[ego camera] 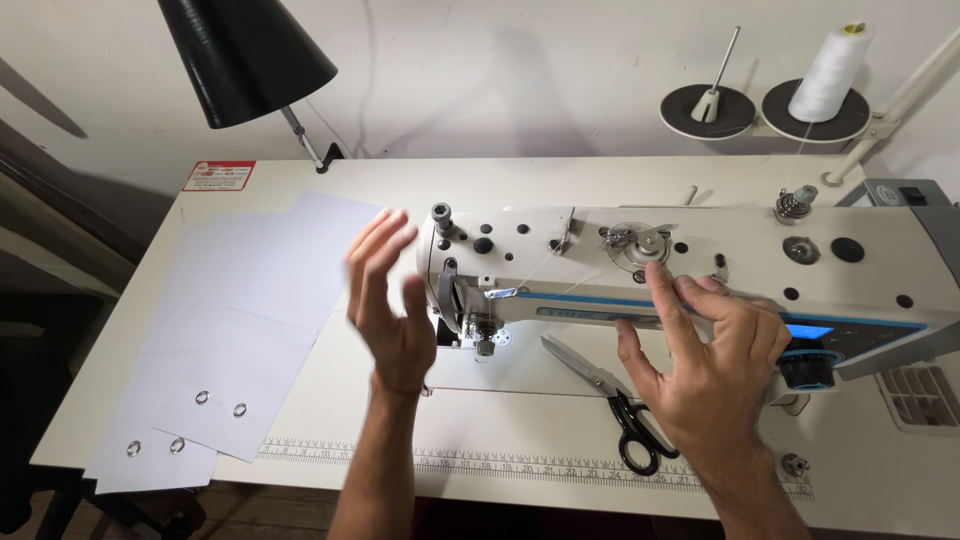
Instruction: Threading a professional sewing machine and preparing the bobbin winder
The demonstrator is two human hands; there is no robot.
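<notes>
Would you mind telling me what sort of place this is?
Most likely a sewing workshop: an industrial sewing machine is set into the work table, a thread cone stands behind it, and scissors lie by the right hand.

At frame centre, a sewing machine (700, 270) shows a smooth, glossy white painted body studded with shiny metal knobs. Below it lie scissors (610, 400) with bright steel blades and black plastic handles. At left, matt white sheets (240, 320) carry small metal eyelets; upper left, a black lampshade (245, 55) looks faintly glossy.
</notes>
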